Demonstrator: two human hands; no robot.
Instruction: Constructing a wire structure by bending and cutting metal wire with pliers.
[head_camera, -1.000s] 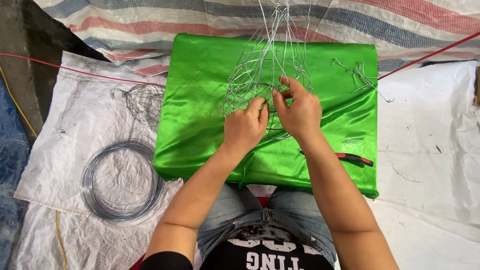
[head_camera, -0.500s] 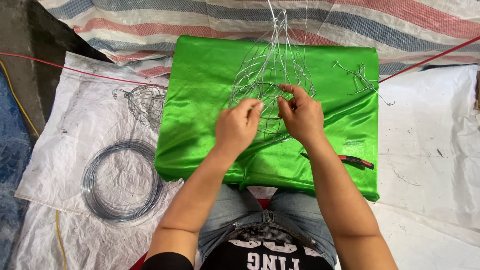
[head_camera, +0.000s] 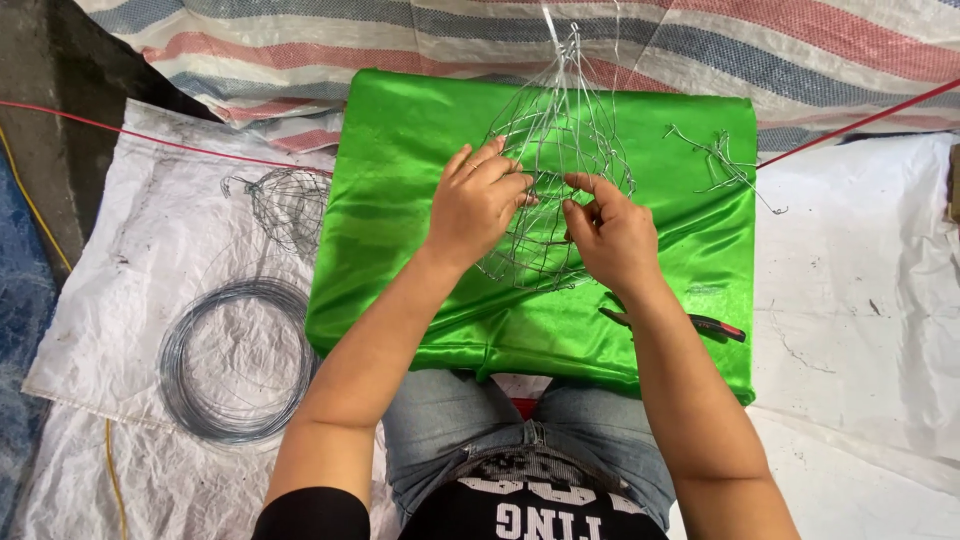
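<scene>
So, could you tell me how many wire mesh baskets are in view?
2: one wire basket held between both hands over the green cloth, another finished basket lying on the white sheet.

Both hands have shifted on the thin silver wire-mesh cage (head_camera: 555, 170): left hand (head_camera: 478, 205) moved up its left side; right hand (head_camera: 610, 235) dropped lower, fingers pinching wire.

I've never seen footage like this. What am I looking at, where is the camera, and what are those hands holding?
The camera sits on a person's head and looks down at their own bare arms. Both hands, the left hand and right hand, grip a wire cage shaped like a bulb, over a green cloth. On the cloth lie pliers and wire scraps. To the left, on a white sheet, lie a wire coil and a second cage.
</scene>
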